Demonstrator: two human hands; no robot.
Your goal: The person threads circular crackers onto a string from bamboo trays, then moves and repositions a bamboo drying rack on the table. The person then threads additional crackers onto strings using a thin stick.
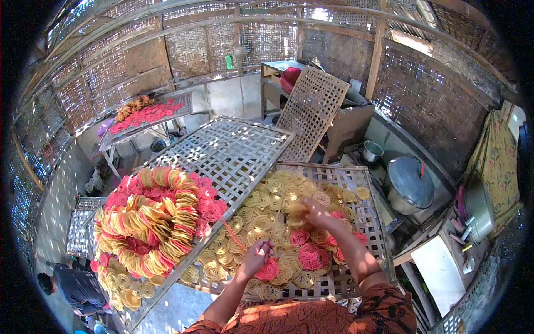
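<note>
My left hand (257,257) is closed, fingers pinched together, at the lower end of a pink string (232,232) that runs up toward the strung crackers. Beside it lies a pink lacy cracker (268,270). My right hand (317,213) grips several yellow round crackers (296,215), blurred by motion, above the woven bamboo rack (364,210). Yellow coiled crackers (261,222) and some pink ones (314,257) cover much of this rack. To the left, thick rings of strung yellow and pink crackers (147,220) rest in a heap.
Another bamboo rack (233,147) extends behind, and one leans (314,106) at the back. More crackers (147,116) lie on a far table. At right stand a large lidded pot (410,181) and a white-topped table (439,267). A person in dark clothing (80,289) is at lower left.
</note>
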